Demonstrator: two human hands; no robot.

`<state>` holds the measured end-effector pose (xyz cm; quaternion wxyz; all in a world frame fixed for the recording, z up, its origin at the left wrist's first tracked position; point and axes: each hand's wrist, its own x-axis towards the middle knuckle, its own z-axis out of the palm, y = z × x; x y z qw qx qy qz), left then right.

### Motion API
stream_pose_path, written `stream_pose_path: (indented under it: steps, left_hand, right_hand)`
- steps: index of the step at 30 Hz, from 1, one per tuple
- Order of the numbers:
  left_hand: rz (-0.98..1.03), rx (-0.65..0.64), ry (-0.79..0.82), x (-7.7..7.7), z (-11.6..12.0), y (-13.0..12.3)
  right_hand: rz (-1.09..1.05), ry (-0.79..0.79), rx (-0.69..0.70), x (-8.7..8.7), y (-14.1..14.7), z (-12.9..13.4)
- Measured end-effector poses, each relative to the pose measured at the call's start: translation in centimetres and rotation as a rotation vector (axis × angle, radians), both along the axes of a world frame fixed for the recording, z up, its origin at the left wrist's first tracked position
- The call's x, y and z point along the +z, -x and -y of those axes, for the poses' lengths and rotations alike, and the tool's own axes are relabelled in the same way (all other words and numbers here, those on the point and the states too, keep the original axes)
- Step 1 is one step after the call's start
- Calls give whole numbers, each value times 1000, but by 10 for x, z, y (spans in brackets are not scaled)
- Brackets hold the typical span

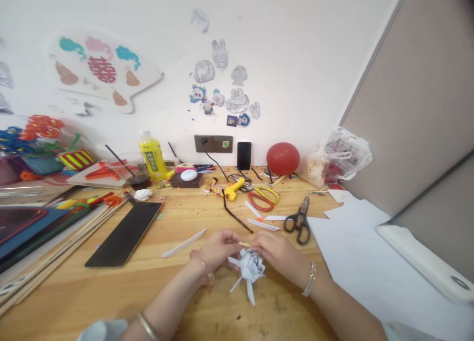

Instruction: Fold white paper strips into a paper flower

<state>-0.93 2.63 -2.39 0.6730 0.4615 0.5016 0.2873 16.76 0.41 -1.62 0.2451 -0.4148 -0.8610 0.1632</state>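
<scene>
A white folded-paper flower [251, 266] with several pointed strips hangs below my hands, just above the wooden table. My left hand [221, 249] has its fingers closed at the flower's upper left, around a thin wooden stick [245, 244]. My right hand [276, 249] pinches at the stick's other end, above the flower's right side. The fingertips partly hide the stick and the top of the flower. White paper strips [262, 225] lie beyond my hands, and another strip [184, 243] lies to the left.
Black-handled scissors [298, 222] and white paper sheets [348, 237] lie at the right. Behind are a yellow glue gun [234, 189], red-and-yellow scissors [263, 197], a red balloon [283, 158] and a bottle [152, 155]. A black board [125, 234] and long sticks [62, 249] lie left.
</scene>
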Motion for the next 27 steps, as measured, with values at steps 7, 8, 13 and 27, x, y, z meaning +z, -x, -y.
stream_pose_path:
  steps: [7,8,13,27]
  left_hand:
    - [9,24,20,0,1,0]
    - [10,22,20,1,1,0]
    - [7,13,22,2,2,0]
    - [41,26,-1,3,2,0]
  right_hand:
    - [-124,-3,81,-1,-4,-2]
    - [-145,-5,102,0,-5,-2]
    - [-172,-24,149,2,-8,-3]
    - [-244,-61,47,6,-3,4]
